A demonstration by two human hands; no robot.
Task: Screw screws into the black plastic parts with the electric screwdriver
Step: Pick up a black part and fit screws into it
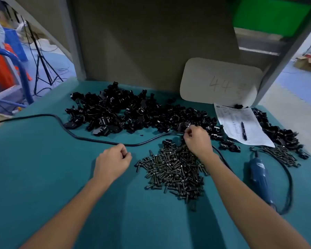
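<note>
Black plastic parts lie in a wide loose heap across the far side of the teal worktop. Nearer to me, a pile of dark metal screws is spread between the two forearms. The right hand reaches over the far end of that pile to the edge of the heap. Its fingers are curled downward, and I cannot tell what they hold. The left hand hovers just left of the screws, its fingers curled in with the thumb against the forefinger. I cannot tell whether anything is inside.

The blue electric screwdriver lies flat on the worktop at the right, touched by neither hand. Its black cable loops left across the worktop, passing between the heap and the screws. Beyond it are a white printed sheet with a black pen on it, and a pale rounded board marked 44.
</note>
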